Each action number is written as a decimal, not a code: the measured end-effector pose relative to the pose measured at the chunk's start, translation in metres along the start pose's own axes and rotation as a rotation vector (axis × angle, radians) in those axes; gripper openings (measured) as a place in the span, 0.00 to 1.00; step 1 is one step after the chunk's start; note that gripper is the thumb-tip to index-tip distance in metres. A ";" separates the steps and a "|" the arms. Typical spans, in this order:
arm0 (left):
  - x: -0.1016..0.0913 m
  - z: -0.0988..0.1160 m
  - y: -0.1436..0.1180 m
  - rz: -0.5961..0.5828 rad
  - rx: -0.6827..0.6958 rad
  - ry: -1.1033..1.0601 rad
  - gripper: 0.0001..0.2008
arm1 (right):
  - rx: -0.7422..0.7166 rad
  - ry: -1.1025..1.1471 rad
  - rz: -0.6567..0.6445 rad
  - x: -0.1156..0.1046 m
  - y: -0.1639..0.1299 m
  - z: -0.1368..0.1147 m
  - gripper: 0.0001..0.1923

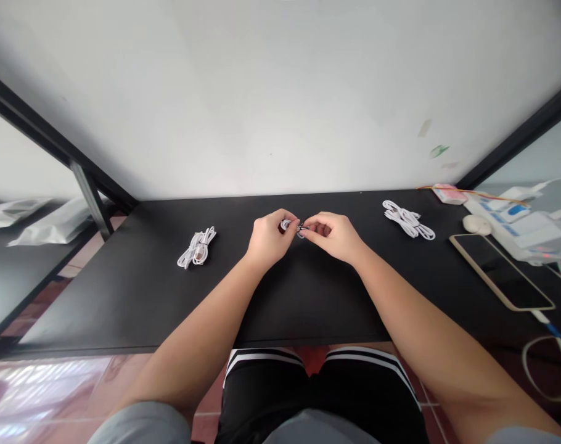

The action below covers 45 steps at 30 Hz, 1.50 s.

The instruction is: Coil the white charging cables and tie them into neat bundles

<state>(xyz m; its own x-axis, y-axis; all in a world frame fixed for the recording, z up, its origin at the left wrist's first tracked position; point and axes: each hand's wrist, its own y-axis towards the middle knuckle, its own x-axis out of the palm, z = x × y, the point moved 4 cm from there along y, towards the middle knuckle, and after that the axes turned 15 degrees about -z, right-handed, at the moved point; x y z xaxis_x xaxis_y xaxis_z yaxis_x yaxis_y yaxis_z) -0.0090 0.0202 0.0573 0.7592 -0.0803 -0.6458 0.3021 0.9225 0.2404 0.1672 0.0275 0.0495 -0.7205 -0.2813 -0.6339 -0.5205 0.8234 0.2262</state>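
Note:
Between my two hands, over the middle of the black table, is a small bundled white cable point(285, 224) with a dark tie around it. My left hand point(272, 234) is closed on the bundle from the left, thumb and fingertips pinching it. From the right, my right hand point(332, 234) pinches at the dark tie with thumb and forefinger, its other fingers curled. Much of the bundle is hidden by my fingers. To the left lies a coiled white cable point(197, 248), tied at its middle. Another tied white cable point(408, 219) rests to the right.
At right, a phone point(502, 271) with a charging cable point(546, 320) plugged in lies near a white earbud case point(477, 224) and a power strip point(516, 237) with several plugs. A black table point(137, 308) backs onto a white wall. Plastic-wrapped packages point(58, 223) lie beyond the left frame.

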 end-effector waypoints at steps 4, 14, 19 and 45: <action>0.000 -0.004 0.001 -0.016 -0.035 -0.054 0.09 | -0.078 -0.060 -0.003 0.000 0.000 0.000 0.09; 0.004 -0.007 0.002 -0.039 -0.065 -0.112 0.10 | -0.143 -0.041 0.005 -0.002 -0.001 -0.011 0.08; 0.002 -0.006 0.002 -0.020 -0.067 -0.099 0.09 | -0.112 -0.075 -0.033 0.001 -0.001 -0.012 0.12; 0.012 -0.018 0.007 -0.061 -0.146 -0.462 0.13 | -0.278 -0.462 0.103 0.004 -0.002 -0.021 0.15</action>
<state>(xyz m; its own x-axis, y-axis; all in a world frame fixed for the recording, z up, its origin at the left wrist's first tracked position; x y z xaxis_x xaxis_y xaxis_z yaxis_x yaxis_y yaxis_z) -0.0083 0.0323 0.0383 0.9292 -0.2647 -0.2581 0.2951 0.9515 0.0867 0.1561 0.0141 0.0622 -0.5307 0.0909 -0.8427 -0.6042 0.6567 0.4514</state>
